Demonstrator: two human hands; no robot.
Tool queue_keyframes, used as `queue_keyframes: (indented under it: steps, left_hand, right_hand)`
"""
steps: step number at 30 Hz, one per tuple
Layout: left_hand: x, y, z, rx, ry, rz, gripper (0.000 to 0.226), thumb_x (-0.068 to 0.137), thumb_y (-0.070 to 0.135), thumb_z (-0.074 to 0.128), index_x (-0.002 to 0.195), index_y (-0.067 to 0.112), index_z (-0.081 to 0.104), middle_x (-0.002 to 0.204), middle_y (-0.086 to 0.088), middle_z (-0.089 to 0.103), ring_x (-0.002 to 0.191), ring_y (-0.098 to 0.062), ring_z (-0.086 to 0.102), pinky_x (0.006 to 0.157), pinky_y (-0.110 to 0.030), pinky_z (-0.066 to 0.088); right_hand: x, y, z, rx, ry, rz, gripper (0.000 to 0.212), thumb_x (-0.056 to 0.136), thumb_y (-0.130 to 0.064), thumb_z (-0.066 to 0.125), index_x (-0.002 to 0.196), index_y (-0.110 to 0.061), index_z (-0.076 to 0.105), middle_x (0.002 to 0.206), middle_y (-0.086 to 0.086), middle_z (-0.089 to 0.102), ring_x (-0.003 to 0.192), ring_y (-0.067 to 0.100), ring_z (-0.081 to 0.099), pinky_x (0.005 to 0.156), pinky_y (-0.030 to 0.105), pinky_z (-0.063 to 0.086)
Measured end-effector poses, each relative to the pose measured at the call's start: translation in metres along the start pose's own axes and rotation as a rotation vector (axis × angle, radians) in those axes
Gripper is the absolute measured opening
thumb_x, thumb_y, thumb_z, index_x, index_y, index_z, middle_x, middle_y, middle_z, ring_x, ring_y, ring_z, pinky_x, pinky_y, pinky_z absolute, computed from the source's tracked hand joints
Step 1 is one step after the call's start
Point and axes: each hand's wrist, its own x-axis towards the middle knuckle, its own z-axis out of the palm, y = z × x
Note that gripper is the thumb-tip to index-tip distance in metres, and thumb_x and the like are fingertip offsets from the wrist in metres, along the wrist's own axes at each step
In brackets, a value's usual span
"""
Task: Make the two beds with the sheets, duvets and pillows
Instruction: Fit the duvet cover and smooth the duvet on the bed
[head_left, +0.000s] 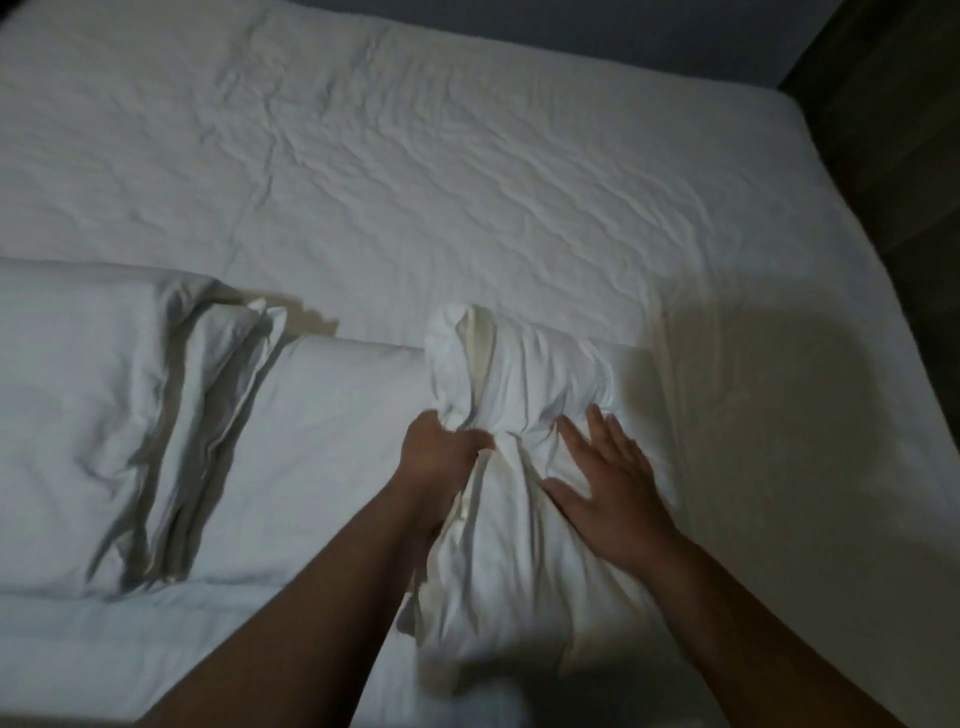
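Note:
A white pillow (332, 447) lies in front of me on the bed, with a bunched white pillowcase (509, 395) gathered over its right end. My left hand (441, 447) grips a fold of that pillowcase at its left side. My right hand (608, 478) lies flat on the cloth with fingers spread. A second pillow (78, 405) in its case lies at the left, its open end creased. A wrinkled white sheet (467, 171) covers the mattress beyond.
The mattress edge (852, 218) curves down the right side, with a dark floor or wall (904, 104) beyond it. White bedding (104, 649) continues at the lower left near my body.

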Motion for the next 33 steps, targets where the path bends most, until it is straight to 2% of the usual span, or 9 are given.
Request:
queue_keyframes:
  steps: [4, 7, 10, 12, 14, 17, 21, 26, 33]
  left_hand:
    - [0.007, 0.055, -0.077, 0.040, 0.026, 0.168, 0.013, 0.076, 0.005, 0.077, 0.082, 0.011, 0.068, 0.066, 0.008, 0.066, 0.060, -0.002, 0.061, 0.053, -0.014, 0.043]
    - [0.021, 0.047, -0.171, 0.349, 0.136, 0.140, 0.042, 0.074, 0.030, 0.084, 0.103, 0.011, 0.061, 0.089, 0.002, 0.063, 0.087, -0.021, 0.059, 0.073, -0.027, 0.039]
    - [0.016, 0.008, -0.238, 0.610, 0.167, 0.027, 0.033, 0.076, 0.030, 0.080, 0.088, 0.005, 0.062, 0.081, -0.013, 0.068, 0.085, -0.038, 0.066, 0.066, -0.036, 0.046]
    - [0.008, -0.004, -0.251, 0.552, 0.195, 0.085, 0.030, 0.079, 0.028, 0.073, 0.100, 0.007, 0.066, 0.097, -0.018, 0.071, 0.091, -0.038, 0.068, 0.075, -0.041, 0.053]
    - [0.003, -0.008, -0.239, 0.658, 0.331, 0.380, 0.045, 0.093, 0.033, 0.060, 0.133, 0.014, 0.057, 0.135, -0.014, 0.058, 0.122, -0.030, 0.056, 0.100, -0.034, 0.043]
    - [0.001, -0.009, -0.186, 1.093, 0.172, 0.767, 0.077, 0.090, 0.063, 0.033, 0.156, 0.025, 0.022, 0.162, -0.002, 0.013, 0.151, -0.022, 0.007, 0.121, -0.039, 0.009]
    - [0.039, -0.057, -0.154, 1.261, 0.225, 0.557, 0.087, 0.086, 0.073, 0.017, 0.157, 0.026, 0.008, 0.165, -0.002, -0.001, 0.148, -0.012, -0.014, 0.121, -0.042, -0.008]
    - [0.068, -0.090, -0.155, 1.266, 0.336, 0.498, 0.088, 0.088, 0.070, 0.019, 0.158, 0.019, 0.004, 0.164, -0.001, -0.005, 0.151, -0.016, -0.007, 0.122, -0.043, -0.004]
    - [0.104, -0.106, -0.160, 1.265, 0.376, 0.411, 0.088, 0.089, 0.065, 0.025, 0.158, 0.014, 0.007, 0.165, -0.006, 0.004, 0.151, -0.017, -0.003, 0.119, -0.032, -0.012]
  right_hand:
    - [0.010, -0.035, -0.024, 0.065, 0.152, -0.201, 0.076, 0.087, -0.067, 0.033, 0.154, -0.032, 0.030, 0.165, 0.000, 0.012, 0.152, 0.014, 0.005, 0.122, 0.040, 0.011]
    - [0.021, -0.077, -0.010, -0.050, 0.127, -0.323, 0.079, 0.085, -0.070, 0.034, 0.155, -0.034, 0.025, 0.165, -0.001, 0.004, 0.152, 0.018, 0.001, 0.122, 0.041, 0.001]
    - [0.036, -0.107, 0.029, -0.195, -0.008, -0.358, 0.084, 0.084, -0.076, 0.030, 0.157, -0.036, 0.013, 0.165, 0.000, -0.006, 0.153, 0.021, -0.007, 0.121, 0.044, -0.006]
    - [0.046, -0.113, 0.051, -0.237, -0.035, -0.347, 0.085, 0.084, -0.078, 0.028, 0.157, -0.037, 0.010, 0.166, 0.001, -0.004, 0.153, 0.021, -0.006, 0.121, 0.045, -0.006]
    - [0.052, -0.113, 0.059, -0.249, -0.046, -0.330, 0.085, 0.084, -0.078, 0.024, 0.157, -0.038, 0.007, 0.166, 0.002, -0.004, 0.153, 0.021, -0.006, 0.121, 0.044, -0.006]
    - [0.055, -0.109, 0.060, -0.277, -0.076, -0.332, 0.085, 0.083, -0.079, 0.017, 0.156, -0.039, 0.000, 0.166, 0.000, -0.011, 0.152, 0.020, -0.011, 0.121, 0.043, -0.008]
    - [0.052, -0.109, 0.057, -0.274, 0.068, -0.283, 0.081, 0.088, -0.072, 0.026, 0.157, -0.033, 0.014, 0.165, 0.002, -0.004, 0.153, 0.022, -0.002, 0.122, 0.046, -0.001]
    - [0.041, -0.089, 0.063, -0.151, 0.175, 0.175, 0.090, 0.083, -0.075, 0.031, 0.158, -0.032, 0.005, 0.165, 0.013, -0.009, 0.152, 0.031, -0.010, 0.122, 0.052, -0.001]
    - [0.065, -0.093, 0.104, -0.120, 0.165, 0.153, 0.091, 0.083, -0.076, 0.034, 0.157, -0.033, 0.003, 0.164, 0.015, -0.013, 0.150, 0.034, -0.017, 0.120, 0.054, -0.006]
